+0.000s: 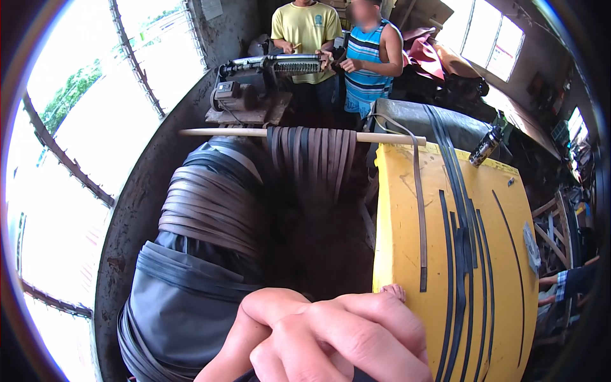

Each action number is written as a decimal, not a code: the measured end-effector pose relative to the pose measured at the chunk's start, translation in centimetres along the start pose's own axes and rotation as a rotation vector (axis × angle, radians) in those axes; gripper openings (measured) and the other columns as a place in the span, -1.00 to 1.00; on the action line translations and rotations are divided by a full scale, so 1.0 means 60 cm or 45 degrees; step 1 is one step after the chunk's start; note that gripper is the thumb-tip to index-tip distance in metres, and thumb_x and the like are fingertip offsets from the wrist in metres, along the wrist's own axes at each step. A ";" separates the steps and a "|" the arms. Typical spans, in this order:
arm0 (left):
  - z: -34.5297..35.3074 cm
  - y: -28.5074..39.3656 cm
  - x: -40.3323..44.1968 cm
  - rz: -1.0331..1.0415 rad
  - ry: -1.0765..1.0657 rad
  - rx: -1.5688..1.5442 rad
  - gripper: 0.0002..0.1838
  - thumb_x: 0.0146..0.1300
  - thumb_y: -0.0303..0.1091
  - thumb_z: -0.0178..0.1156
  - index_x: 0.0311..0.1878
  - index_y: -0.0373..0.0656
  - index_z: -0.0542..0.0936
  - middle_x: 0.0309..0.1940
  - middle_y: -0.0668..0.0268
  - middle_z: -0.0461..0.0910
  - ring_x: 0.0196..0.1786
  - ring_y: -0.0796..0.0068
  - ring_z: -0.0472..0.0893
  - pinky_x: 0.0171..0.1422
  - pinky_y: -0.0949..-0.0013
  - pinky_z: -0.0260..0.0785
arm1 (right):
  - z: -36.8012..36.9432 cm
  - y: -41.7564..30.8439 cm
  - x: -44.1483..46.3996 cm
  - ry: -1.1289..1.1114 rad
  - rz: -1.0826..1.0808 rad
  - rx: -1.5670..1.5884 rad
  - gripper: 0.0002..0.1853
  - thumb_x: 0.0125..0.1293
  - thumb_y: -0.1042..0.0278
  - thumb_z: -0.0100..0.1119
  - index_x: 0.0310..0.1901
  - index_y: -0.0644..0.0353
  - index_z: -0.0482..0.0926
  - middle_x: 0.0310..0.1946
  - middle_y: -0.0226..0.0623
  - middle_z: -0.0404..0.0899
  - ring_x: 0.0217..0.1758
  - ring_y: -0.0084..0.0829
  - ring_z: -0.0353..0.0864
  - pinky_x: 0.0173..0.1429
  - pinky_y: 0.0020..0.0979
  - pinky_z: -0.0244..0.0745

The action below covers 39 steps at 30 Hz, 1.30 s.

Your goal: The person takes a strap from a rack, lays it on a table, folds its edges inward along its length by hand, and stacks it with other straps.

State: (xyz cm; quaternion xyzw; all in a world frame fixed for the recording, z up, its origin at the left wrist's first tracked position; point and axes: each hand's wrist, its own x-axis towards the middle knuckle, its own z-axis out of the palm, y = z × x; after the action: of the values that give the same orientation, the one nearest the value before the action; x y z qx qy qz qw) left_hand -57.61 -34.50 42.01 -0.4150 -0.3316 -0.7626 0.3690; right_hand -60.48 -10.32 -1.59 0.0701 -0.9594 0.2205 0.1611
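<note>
Close to the camera at the bottom centre is my left hand (318, 337), its fingers bent and overlapping. What they hold, if anything, is hidden. Just beyond it, a few fingertips, apparently of my right hand (394, 292), show at the near left edge of the yellow table (417, 235); the rest of that hand is covered. Long dark strips (459, 286) lie lengthwise on the table, nearest to the hands. A brown strip (419, 210) hangs over a pale wooden pole (388, 137) and runs down the tabletop.
Many brown and black strips (312, 153) drape from the pole. At left stands a large bundle wrapped in strips and dark sheet material (184, 305). A bottle (485, 146) is on the table's far end. Two people (309, 32) stand by a roller machine (267, 67).
</note>
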 end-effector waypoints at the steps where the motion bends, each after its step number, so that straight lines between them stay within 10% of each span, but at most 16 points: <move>1: -0.019 -0.005 0.007 -0.001 -0.001 -0.002 -0.82 0.31 -0.27 0.32 -0.04 0.11 0.76 -0.09 0.53 0.70 -0.12 0.47 0.63 0.03 0.37 0.34 | 0.001 0.001 0.000 0.003 -0.004 0.009 -0.90 0.23 0.31 0.22 -0.38 0.10 0.61 -0.32 -0.30 0.57 -0.15 -0.20 0.53 -0.04 -0.17 0.35; 4: -0.094 -0.042 0.042 0.409 -0.612 -0.098 -0.81 0.35 -0.28 0.29 -0.01 0.13 0.76 0.07 0.55 0.67 -0.05 0.47 0.63 0.12 0.33 0.31 | 0.003 0.002 0.001 0.006 -0.001 0.013 -0.90 0.23 0.30 0.23 -0.38 0.10 0.61 -0.31 -0.30 0.57 -0.15 -0.20 0.53 -0.04 -0.17 0.35; 11: -0.130 -0.085 -0.034 0.036 -0.353 0.444 -0.94 0.28 -0.41 0.35 -0.22 -0.12 0.67 -0.30 0.34 0.65 -0.32 0.48 0.61 -0.20 0.36 0.42 | 0.001 0.003 0.000 0.002 -0.014 0.011 -0.91 0.21 0.29 0.25 -0.39 0.07 0.62 -0.31 -0.32 0.56 -0.14 -0.23 0.53 -0.01 -0.19 0.36; 17: -0.315 -0.183 -0.372 -1.749 -0.485 1.141 -0.74 0.44 -0.24 0.15 -0.27 -0.22 0.65 -0.44 0.20 0.65 -0.38 0.31 0.64 -0.22 0.34 0.48 | 0.000 0.002 0.000 -0.027 0.011 0.001 -0.91 0.21 0.28 0.26 -0.37 0.06 0.64 -0.31 -0.33 0.55 -0.14 -0.25 0.52 -0.01 -0.18 0.35; 23: -0.512 -0.059 -0.759 -2.525 -1.108 1.502 -0.34 0.25 0.28 0.16 0.15 -0.08 0.62 0.14 0.03 0.61 0.23 0.02 0.56 0.31 0.09 0.42 | 0.002 0.001 -0.001 -0.026 -0.015 0.015 -0.88 0.20 0.25 0.28 -0.41 0.06 0.65 -0.33 -0.34 0.53 -0.14 -0.25 0.51 -0.01 -0.17 0.34; 28: -0.527 0.003 -0.820 -3.198 -0.243 1.176 0.11 0.11 0.48 0.17 0.47 -0.29 0.27 0.45 -0.04 0.28 0.50 0.07 0.29 0.54 0.12 0.15 | 0.004 0.005 -0.003 -0.047 -0.005 -0.017 -0.87 0.21 0.24 0.27 -0.41 0.06 0.66 -0.33 -0.35 0.52 -0.14 -0.26 0.51 -0.02 -0.17 0.34; 39: -0.518 -0.021 -0.784 -3.165 -0.403 1.051 0.12 0.05 0.46 0.26 0.43 -0.32 0.32 0.42 -0.05 0.32 0.44 0.05 0.37 0.50 0.12 0.22 | 0.005 0.000 -0.001 -0.025 -0.005 -0.021 -0.88 0.19 0.24 0.29 -0.42 0.06 0.66 -0.32 -0.36 0.51 -0.15 -0.27 0.50 -0.03 -0.17 0.33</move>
State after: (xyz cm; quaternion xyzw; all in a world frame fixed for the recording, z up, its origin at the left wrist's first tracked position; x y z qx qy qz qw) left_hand -52.72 -45.55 -13.07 0.2224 -0.7353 -0.3780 -0.5167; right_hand -60.50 -10.43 -1.84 0.0728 -0.9626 0.2116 0.1527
